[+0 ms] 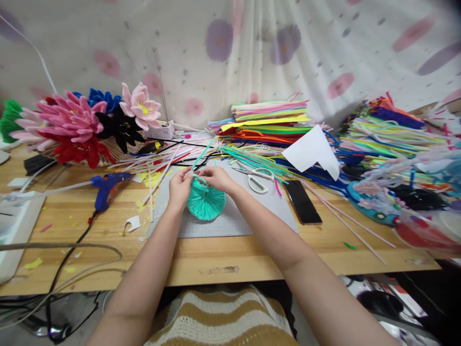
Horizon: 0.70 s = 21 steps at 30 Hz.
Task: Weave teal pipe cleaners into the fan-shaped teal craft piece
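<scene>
Both my hands meet over a teal pipe-cleaner piece [205, 202], a round ribbed fan shape resting on a grey mat [230, 221]. My left hand [180, 186] pinches its upper left edge. My right hand [216, 177] grips its top, where a loose teal stem [201, 154] sticks up and back. The fingers of both hands are curled shut on the piece.
White-handled scissors [257, 179] and a black phone [302, 202] lie right of the mat. A blue glue gun [105, 187] lies to the left with its cable. Finished pipe-cleaner flowers [82, 122] stand at back left. Stacks of coloured pipe cleaners [270, 122] fill the back and right.
</scene>
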Available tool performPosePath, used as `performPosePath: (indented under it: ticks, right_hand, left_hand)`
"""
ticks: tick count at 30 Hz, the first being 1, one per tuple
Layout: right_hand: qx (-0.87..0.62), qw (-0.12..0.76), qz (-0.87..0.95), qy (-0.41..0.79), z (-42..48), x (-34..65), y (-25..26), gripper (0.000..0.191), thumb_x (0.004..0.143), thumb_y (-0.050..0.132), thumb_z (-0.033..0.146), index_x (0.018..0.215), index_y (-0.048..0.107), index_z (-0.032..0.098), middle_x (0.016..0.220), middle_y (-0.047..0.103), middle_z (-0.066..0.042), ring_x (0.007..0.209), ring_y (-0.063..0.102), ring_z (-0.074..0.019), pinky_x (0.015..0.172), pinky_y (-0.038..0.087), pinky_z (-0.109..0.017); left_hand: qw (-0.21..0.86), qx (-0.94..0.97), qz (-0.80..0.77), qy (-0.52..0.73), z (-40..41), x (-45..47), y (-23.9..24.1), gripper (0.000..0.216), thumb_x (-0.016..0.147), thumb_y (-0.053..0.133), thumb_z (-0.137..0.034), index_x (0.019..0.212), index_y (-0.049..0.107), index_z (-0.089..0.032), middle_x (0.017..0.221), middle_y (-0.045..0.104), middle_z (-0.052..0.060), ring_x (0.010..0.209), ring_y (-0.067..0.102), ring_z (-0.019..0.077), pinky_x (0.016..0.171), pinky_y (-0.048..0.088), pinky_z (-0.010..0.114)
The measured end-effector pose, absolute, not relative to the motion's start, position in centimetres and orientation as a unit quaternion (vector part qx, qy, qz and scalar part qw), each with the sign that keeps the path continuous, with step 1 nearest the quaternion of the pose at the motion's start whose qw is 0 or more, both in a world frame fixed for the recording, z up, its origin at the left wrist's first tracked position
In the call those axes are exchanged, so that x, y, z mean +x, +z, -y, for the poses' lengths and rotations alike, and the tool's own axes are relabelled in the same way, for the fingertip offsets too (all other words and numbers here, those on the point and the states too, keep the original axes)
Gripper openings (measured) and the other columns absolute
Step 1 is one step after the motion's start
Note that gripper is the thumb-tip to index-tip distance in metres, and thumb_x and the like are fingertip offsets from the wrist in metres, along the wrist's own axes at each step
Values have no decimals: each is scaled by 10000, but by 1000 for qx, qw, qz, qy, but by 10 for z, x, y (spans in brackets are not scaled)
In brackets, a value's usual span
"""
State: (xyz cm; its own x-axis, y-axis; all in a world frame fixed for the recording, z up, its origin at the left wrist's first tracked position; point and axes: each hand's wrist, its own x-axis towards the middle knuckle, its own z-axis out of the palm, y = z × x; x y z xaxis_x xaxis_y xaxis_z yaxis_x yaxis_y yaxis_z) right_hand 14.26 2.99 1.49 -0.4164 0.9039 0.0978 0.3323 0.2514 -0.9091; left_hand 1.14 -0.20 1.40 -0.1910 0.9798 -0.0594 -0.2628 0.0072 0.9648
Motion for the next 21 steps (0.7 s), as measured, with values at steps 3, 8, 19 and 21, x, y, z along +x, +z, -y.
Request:
performPosePath:
  ticks: [3, 8, 19, 21]
  right_hand:
    - [-442, 340, 715, 421, -30, 141, 15, 161, 692, 578, 280, 660, 601, 124, 646, 593, 3, 613, 506, -82, 582, 378, -190]
    - [-443, 331, 716, 426, -29, 144, 15, 153, 682, 583, 277, 692, 610, 127, 646, 591, 6, 608, 508, -83, 573, 378, -192]
    - [-457, 368, 681, 438, -30, 133, 14, 156, 678, 593, 273, 720, 621, 125, 666, 594, -3, 641, 516, -95, 626, 400, -217]
    - [-467, 371, 684, 420, -30, 131, 15, 144, 681, 589, 257, 732, 625, 128, 667, 596, -1, 638, 512, -93, 633, 397, -219]
  left_hand:
    - [502, 367, -514, 591, 3, 9, 17, 201, 628, 649, -264, 791, 606, -154, 616, 634, 0, 544, 567, 114, 535, 411, 210]
    - [484, 382, -537, 575, 0, 5, 15, 168, 613, 671, -306, 600, 602, -154, 533, 577, -16, 485, 490, 89, 505, 367, 200]
    - [475, 363, -541, 591, -2, 7, 11, 214, 524, 730, -314, 589, 615, -146, 552, 596, -8, 545, 520, 105, 554, 386, 215]
    - [483, 348, -545, 590, -3, 7, 12, 214, 518, 735, -305, 586, 614, -143, 550, 592, -11, 545, 524, 104, 559, 388, 218]
